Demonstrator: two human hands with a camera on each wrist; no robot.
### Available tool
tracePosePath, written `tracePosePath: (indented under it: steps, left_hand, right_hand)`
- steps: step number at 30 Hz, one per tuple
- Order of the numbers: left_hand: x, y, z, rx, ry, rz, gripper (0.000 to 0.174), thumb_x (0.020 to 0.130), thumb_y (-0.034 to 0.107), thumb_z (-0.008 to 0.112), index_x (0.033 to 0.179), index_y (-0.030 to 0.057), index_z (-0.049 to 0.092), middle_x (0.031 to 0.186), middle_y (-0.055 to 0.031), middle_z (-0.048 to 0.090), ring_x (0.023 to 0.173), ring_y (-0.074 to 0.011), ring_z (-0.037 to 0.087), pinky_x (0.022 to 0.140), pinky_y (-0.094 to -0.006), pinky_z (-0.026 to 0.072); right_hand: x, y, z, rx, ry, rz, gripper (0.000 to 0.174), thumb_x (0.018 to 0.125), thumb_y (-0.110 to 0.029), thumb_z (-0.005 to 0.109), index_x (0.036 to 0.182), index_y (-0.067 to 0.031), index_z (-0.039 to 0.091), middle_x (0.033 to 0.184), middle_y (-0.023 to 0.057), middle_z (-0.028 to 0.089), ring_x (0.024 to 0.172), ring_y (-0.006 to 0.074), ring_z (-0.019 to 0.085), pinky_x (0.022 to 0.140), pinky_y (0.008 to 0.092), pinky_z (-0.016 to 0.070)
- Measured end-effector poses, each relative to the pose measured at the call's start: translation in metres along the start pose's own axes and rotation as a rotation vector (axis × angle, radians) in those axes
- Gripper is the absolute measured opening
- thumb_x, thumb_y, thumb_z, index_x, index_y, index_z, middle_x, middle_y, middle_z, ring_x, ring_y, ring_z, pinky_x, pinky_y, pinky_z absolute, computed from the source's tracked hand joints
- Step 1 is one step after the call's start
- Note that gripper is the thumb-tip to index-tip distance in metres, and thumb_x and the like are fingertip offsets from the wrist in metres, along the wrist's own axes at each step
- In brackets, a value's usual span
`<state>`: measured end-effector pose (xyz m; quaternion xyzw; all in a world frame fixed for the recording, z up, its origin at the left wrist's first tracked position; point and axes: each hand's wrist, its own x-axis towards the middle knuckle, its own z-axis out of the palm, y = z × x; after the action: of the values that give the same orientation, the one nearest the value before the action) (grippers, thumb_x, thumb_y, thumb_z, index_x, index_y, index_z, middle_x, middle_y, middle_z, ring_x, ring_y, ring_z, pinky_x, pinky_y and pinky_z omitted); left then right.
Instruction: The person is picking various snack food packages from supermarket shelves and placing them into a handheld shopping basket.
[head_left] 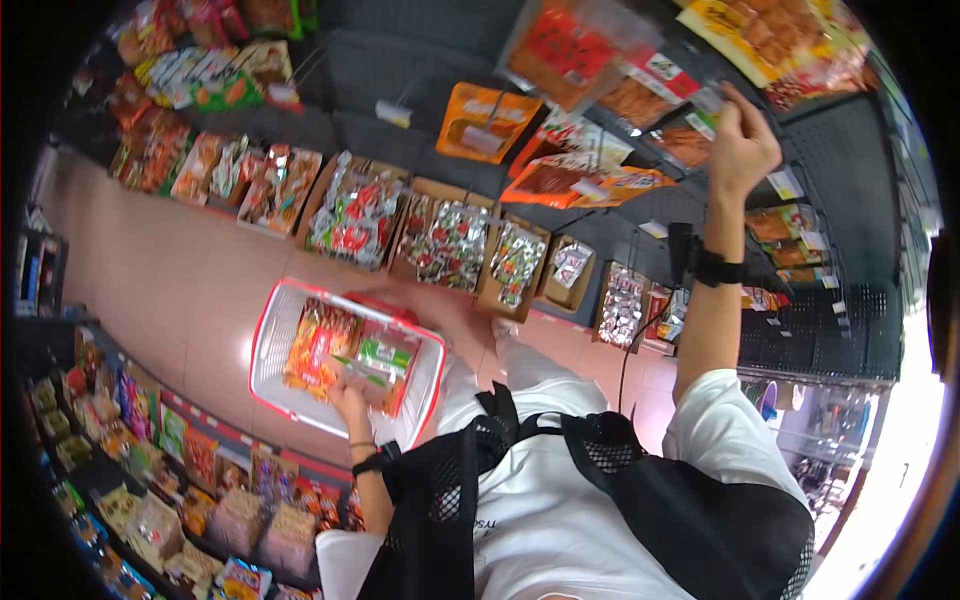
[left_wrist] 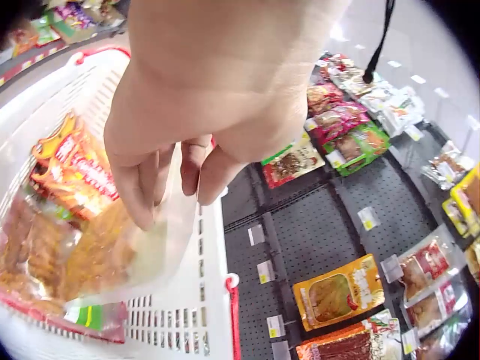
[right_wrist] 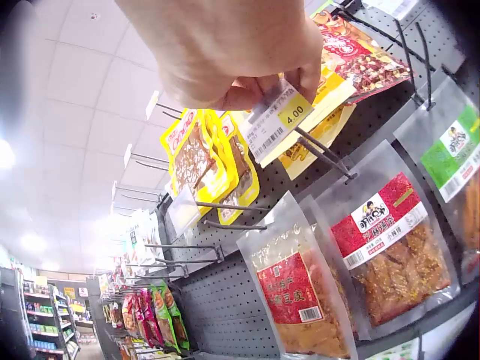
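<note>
My left hand is over the shopping basket, thumb and fingers pinching the clear top edge of a snack packet with brown food inside. A red and orange snack packet lies beside it in the white, red-rimmed basket. Up at the shelf wall, my right hand has its fingers curled at a price tag reading 4.00 on the end of a metal hook. Just behind the tag hang yellow packets; my fingertips are partly hidden by the tag.
Clear packets with red labels hang below the right hand, and an orange packet hangs farther left. Open cartons of small packets line the bottom shelf. Another snack shelf stands across the tiled aisle. Hooks jut from the pegboard.
</note>
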<state>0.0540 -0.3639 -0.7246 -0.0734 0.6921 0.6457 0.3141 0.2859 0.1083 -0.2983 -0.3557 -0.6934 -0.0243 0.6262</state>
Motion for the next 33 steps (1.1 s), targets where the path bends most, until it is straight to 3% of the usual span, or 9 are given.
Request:
tracePosePath:
  steps: [8, 12, 16, 18, 22, 24, 29, 31, 33]
  left_hand:
    - [-0.033, 0.106, 0.002, 0.396, -0.276, 0.275, 0.005, 0.073, -0.005, 0.057, 0.072, -0.0017, 0.060, 0.064, 0.0056, 0.046, 0.059, -0.0040, 0.042, 0.051, -0.0220, 0.0338]
    - [-0.084, 0.205, 0.055, 0.571, -0.406, 0.395, 0.005, 0.073, -0.004, 0.060, 0.070, -0.0011, 0.057, 0.062, 0.0063, 0.044, 0.056, -0.0044, 0.038, 0.050, -0.0221, 0.0309]
    - [-0.063, 0.218, 0.071, 0.631, -0.614, 0.556, 0.018, 0.071, -0.005, 0.060, 0.085, 0.0009, 0.069, 0.058, 0.0029, 0.042, 0.052, -0.0063, 0.035, 0.050, -0.0233, 0.0299]
    - [-0.083, 0.231, 0.104, 0.666, -0.636, 0.583, 0.032, 0.069, -0.006, 0.060, 0.098, 0.0032, 0.071, 0.056, 0.0003, 0.042, 0.051, -0.0073, 0.036, 0.049, -0.0255, 0.0314]
    - [-0.105, 0.257, 0.168, 0.808, -0.784, 0.622, 0.029, 0.069, -0.002, 0.062, 0.098, -0.0005, 0.068, 0.055, -0.0073, 0.047, 0.050, -0.0130, 0.042, 0.050, -0.0280, 0.0359]
    - [-0.134, 0.278, 0.215, 0.990, -1.003, 0.783, 0.030, 0.071, 0.000, 0.061, 0.100, 0.0006, 0.067, 0.059, -0.0130, 0.051, 0.050, -0.0185, 0.047, 0.051, -0.0304, 0.0388]
    - [-0.187, 0.295, 0.299, 0.909, -1.427, 0.829, 0.027, 0.072, 0.000, 0.059, 0.099, -0.0002, 0.065, 0.069, -0.0168, 0.058, 0.057, -0.0284, 0.055, 0.054, -0.0337, 0.0444]
    - [-0.202, 0.301, 0.330, 0.785, -1.550, 0.976, 0.026, 0.072, -0.001, 0.059, 0.096, -0.0013, 0.065, 0.072, -0.0171, 0.061, 0.061, -0.0302, 0.058, 0.056, -0.0349, 0.0458]
    - [-0.211, 0.320, 0.369, 0.846, -1.630, 0.946, 0.018, 0.076, 0.001, 0.062, 0.064, -0.0004, 0.050, 0.098, -0.0151, 0.070, 0.080, -0.0224, 0.067, 0.070, -0.0322, 0.0504]
  right_hand:
    - [-0.018, -0.018, 0.019, -0.034, -0.072, -0.042, 0.024, 0.073, -0.003, 0.056, 0.092, 0.0005, 0.070, 0.092, 0.0159, 0.070, 0.081, 0.0255, 0.068, 0.076, 0.0315, 0.0521]
    - [-0.018, -0.010, 0.016, -0.104, -0.085, -0.161, 0.031, 0.074, -0.003, 0.055, 0.103, 0.0017, 0.066, 0.115, 0.0204, 0.062, 0.110, 0.0344, 0.057, 0.094, 0.0409, 0.0440]
    - [-0.031, -0.036, -0.009, -0.121, -0.081, -0.185, 0.038, 0.073, -0.001, 0.058, 0.111, 0.0019, 0.061, 0.122, 0.0201, 0.058, 0.123, 0.0375, 0.045, 0.100, 0.0441, 0.0383]
    - [-0.049, -0.028, -0.034, -0.007, -0.170, -0.230, 0.041, 0.073, -0.001, 0.058, 0.114, 0.0009, 0.059, 0.119, 0.0208, 0.059, 0.119, 0.0360, 0.050, 0.099, 0.0428, 0.0399]
    - [-0.101, -0.007, -0.068, 0.470, -1.089, 0.095, 0.044, 0.081, -0.014, 0.062, 0.121, 0.0031, 0.055, 0.117, 0.0240, 0.059, 0.108, 0.0386, 0.057, 0.093, 0.0425, 0.0446]
    - [-0.122, 0.015, -0.087, 0.437, -1.265, 0.169, 0.050, 0.081, -0.021, 0.065, 0.122, 0.0039, 0.053, 0.118, 0.0261, 0.057, 0.111, 0.0377, 0.055, 0.094, 0.0430, 0.0433]
    - [-0.145, 0.044, -0.143, 0.436, -1.113, 0.437, 0.060, 0.075, -0.021, 0.074, 0.124, 0.0060, 0.051, 0.110, 0.0264, 0.060, 0.092, 0.0386, 0.064, 0.078, 0.0395, 0.0509]
    - [-0.144, 0.051, -0.158, 0.447, -1.022, 0.510, 0.050, 0.078, -0.015, 0.071, 0.122, 0.0023, 0.054, 0.095, 0.0211, 0.066, 0.074, 0.0236, 0.067, 0.068, 0.0330, 0.0524]
    - [-0.140, 0.063, -0.163, 0.502, -0.913, 0.713, 0.034, 0.081, -0.009, 0.067, 0.113, 0.0014, 0.061, 0.081, 0.0145, 0.067, 0.066, 0.0138, 0.065, 0.061, 0.0280, 0.0514]
